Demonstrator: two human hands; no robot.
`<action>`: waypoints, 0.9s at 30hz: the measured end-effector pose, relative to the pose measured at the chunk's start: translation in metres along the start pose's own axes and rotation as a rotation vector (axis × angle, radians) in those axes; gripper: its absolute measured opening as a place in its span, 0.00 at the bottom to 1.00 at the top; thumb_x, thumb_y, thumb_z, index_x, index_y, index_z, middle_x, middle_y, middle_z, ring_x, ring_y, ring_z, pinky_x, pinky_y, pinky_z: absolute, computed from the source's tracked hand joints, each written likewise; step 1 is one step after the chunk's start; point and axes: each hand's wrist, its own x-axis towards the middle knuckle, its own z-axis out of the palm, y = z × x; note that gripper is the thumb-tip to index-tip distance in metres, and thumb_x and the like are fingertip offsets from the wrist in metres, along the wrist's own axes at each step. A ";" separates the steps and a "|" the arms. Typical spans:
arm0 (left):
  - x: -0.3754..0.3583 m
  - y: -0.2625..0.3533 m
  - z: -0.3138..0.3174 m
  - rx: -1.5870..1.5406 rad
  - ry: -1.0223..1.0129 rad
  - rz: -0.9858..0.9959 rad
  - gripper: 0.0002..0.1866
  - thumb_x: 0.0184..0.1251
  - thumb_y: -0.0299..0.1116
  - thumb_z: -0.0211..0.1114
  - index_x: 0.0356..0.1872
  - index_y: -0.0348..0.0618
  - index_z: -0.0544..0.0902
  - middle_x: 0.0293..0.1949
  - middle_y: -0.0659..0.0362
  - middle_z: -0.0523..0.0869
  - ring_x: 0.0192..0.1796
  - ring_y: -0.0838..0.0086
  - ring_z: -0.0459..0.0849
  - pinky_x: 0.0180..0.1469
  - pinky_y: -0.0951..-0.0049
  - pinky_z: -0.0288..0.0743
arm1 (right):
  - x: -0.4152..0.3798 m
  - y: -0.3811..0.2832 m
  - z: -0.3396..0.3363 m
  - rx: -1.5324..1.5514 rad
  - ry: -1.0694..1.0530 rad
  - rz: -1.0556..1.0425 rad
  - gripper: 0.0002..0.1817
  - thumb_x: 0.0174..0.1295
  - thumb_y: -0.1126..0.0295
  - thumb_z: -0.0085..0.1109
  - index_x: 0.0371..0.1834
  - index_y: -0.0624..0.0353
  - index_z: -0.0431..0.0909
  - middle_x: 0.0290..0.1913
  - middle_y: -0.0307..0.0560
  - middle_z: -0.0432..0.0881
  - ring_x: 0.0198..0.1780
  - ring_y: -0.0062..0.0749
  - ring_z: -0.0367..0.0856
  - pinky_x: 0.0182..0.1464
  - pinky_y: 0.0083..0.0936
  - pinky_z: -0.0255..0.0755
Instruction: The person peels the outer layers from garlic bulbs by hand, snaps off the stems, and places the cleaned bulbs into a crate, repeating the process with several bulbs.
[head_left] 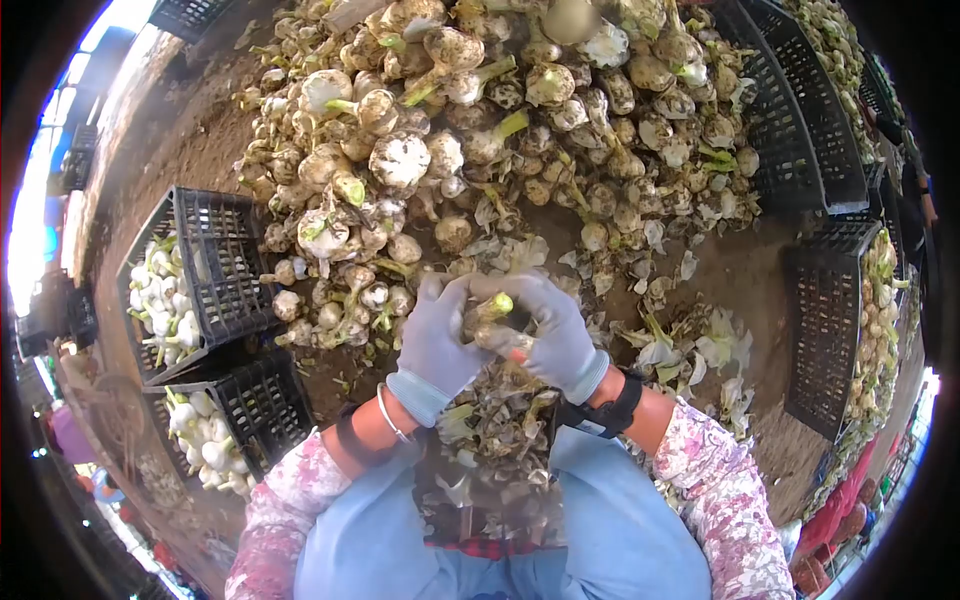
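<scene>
"What is in the grip?"

"One bulb [488, 322], its cut green stem [501, 303] pointing up, held between the left hand [438, 335] and the right hand [560, 333], both gloved."

"How far open are they?"

"Each is curled, clasping the bulb. The index fingers arch above it, and the thumbs close in from below."

"Anything odd there?"

"A small orange-red patch [517, 355] by the right thumb; I cannot tell what it is."

"And the arms?"

"They come in from the near side, elbows wide, forearms angled inward so the hands meet above the gap between the knees. A bangle [391, 414] circles the left wrist, a black band [628, 400] the right."

"Where is the bulb against the rest?"

"Above the ground [770, 290], just nearer than the near edge of the pile [400, 160]. Loose peels [500, 415] lie below, between the knees."

"And the crates?"

"Two with white bulbs on the left: the far crate [228, 265] stands beside the pile, its near end by the near crate [270, 405]. On the right, the black crate [822, 335] stands near the ground's right edge."
</scene>
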 end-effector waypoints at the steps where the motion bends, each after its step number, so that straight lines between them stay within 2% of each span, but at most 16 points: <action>1: 0.001 -0.001 -0.001 0.018 -0.014 0.039 0.34 0.44 0.34 0.79 0.56 0.40 0.78 0.50 0.49 0.78 0.52 0.56 0.80 0.53 0.63 0.77 | -0.001 -0.001 -0.001 0.118 -0.027 0.176 0.21 0.63 0.63 0.70 0.56 0.59 0.80 0.47 0.41 0.83 0.47 0.21 0.81 0.52 0.22 0.75; 3: 0.002 -0.004 -0.005 0.053 -0.046 0.115 0.35 0.49 0.34 0.78 0.60 0.37 0.76 0.54 0.51 0.78 0.53 0.60 0.80 0.53 0.65 0.77 | -0.005 -0.004 -0.003 0.357 -0.079 0.532 0.22 0.64 0.62 0.69 0.57 0.59 0.79 0.48 0.40 0.83 0.49 0.20 0.80 0.54 0.23 0.74; 6: -0.001 -0.013 -0.010 -0.743 -0.200 -0.196 0.36 0.58 0.34 0.75 0.66 0.32 0.69 0.59 0.52 0.78 0.55 0.68 0.80 0.55 0.68 0.76 | -0.002 -0.014 -0.016 0.815 0.025 0.641 0.21 0.67 0.62 0.66 0.59 0.60 0.78 0.50 0.38 0.82 0.50 0.18 0.79 0.54 0.22 0.74; 8: -0.003 -0.005 -0.017 -0.933 -0.303 -0.345 0.37 0.63 0.35 0.72 0.68 0.29 0.66 0.59 0.53 0.78 0.57 0.71 0.78 0.57 0.69 0.75 | -0.002 -0.020 -0.013 0.838 0.039 0.628 0.21 0.69 0.63 0.64 0.60 0.61 0.76 0.51 0.37 0.82 0.50 0.18 0.78 0.55 0.22 0.73; 10: -0.007 0.006 -0.011 -0.965 -0.141 -0.220 0.35 0.60 0.34 0.74 0.67 0.32 0.69 0.57 0.52 0.80 0.57 0.67 0.81 0.58 0.68 0.75 | -0.002 -0.028 -0.006 0.832 0.077 0.608 0.21 0.70 0.64 0.62 0.61 0.63 0.75 0.50 0.38 0.82 0.49 0.18 0.78 0.55 0.22 0.73; 13: -0.009 -0.006 -0.014 -0.242 -0.040 0.090 0.37 0.54 0.39 0.78 0.64 0.32 0.74 0.56 0.51 0.80 0.56 0.68 0.80 0.59 0.69 0.73 | -0.007 -0.025 0.009 0.768 0.159 0.637 0.21 0.69 0.64 0.63 0.60 0.63 0.75 0.50 0.38 0.82 0.49 0.18 0.77 0.55 0.22 0.72; 14: -0.010 -0.002 -0.012 -0.212 0.021 0.110 0.36 0.51 0.39 0.79 0.60 0.33 0.77 0.54 0.50 0.81 0.56 0.66 0.80 0.59 0.69 0.73 | -0.008 -0.023 0.012 0.719 0.181 0.722 0.19 0.69 0.65 0.64 0.58 0.64 0.76 0.50 0.38 0.82 0.48 0.17 0.77 0.54 0.21 0.73; 17: -0.012 -0.007 -0.010 -0.225 0.052 0.151 0.37 0.53 0.41 0.79 0.61 0.32 0.76 0.53 0.51 0.81 0.55 0.67 0.80 0.58 0.70 0.73 | -0.006 -0.029 0.009 0.831 0.141 0.734 0.17 0.69 0.67 0.63 0.56 0.65 0.77 0.49 0.37 0.82 0.47 0.16 0.77 0.51 0.19 0.73; 20: -0.011 -0.001 -0.021 -0.317 -0.024 0.067 0.34 0.58 0.38 0.76 0.63 0.34 0.74 0.52 0.52 0.82 0.52 0.67 0.83 0.55 0.69 0.77 | -0.008 -0.025 0.011 0.809 0.142 0.660 0.14 0.69 0.69 0.62 0.52 0.65 0.79 0.48 0.37 0.82 0.45 0.16 0.77 0.49 0.19 0.73; 23: -0.011 0.009 -0.023 -0.496 -0.056 -0.049 0.36 0.62 0.45 0.74 0.64 0.30 0.73 0.50 0.55 0.82 0.49 0.72 0.83 0.54 0.74 0.77 | -0.011 -0.026 0.006 0.720 0.109 0.668 0.11 0.69 0.70 0.61 0.49 0.65 0.81 0.45 0.37 0.82 0.45 0.17 0.76 0.49 0.20 0.72; 27: -0.015 -0.001 -0.016 -0.887 -0.156 -0.254 0.35 0.67 0.49 0.69 0.65 0.31 0.71 0.46 0.57 0.84 0.46 0.73 0.85 0.48 0.75 0.80 | -0.009 -0.027 0.005 0.549 0.116 0.545 0.08 0.69 0.72 0.60 0.47 0.66 0.81 0.42 0.36 0.82 0.45 0.18 0.76 0.48 0.20 0.72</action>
